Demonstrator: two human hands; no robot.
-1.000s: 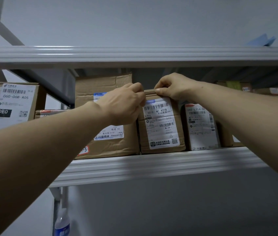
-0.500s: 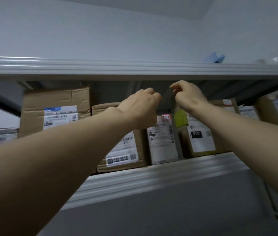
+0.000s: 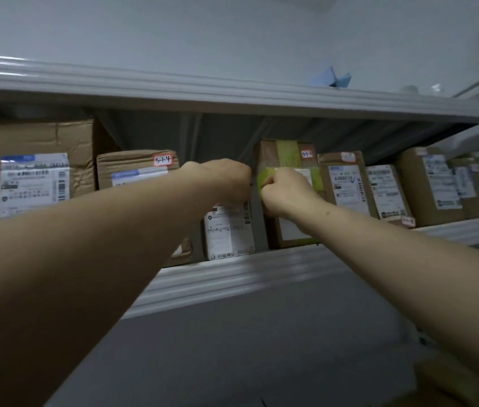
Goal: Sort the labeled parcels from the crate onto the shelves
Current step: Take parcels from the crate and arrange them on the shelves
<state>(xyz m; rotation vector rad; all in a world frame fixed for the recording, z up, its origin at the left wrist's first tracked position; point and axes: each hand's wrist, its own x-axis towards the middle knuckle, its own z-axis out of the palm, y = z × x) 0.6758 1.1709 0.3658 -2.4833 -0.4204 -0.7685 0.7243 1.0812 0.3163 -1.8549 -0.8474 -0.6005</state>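
Hands have left the box marked 3-1-4 and shifted right along the shelf; left hand and right hand curl close together, whether holding anything I cannot tell, so that box seems settled.

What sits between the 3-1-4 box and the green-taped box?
A white-labelled parcel, top hidden behind the left hand; head view.
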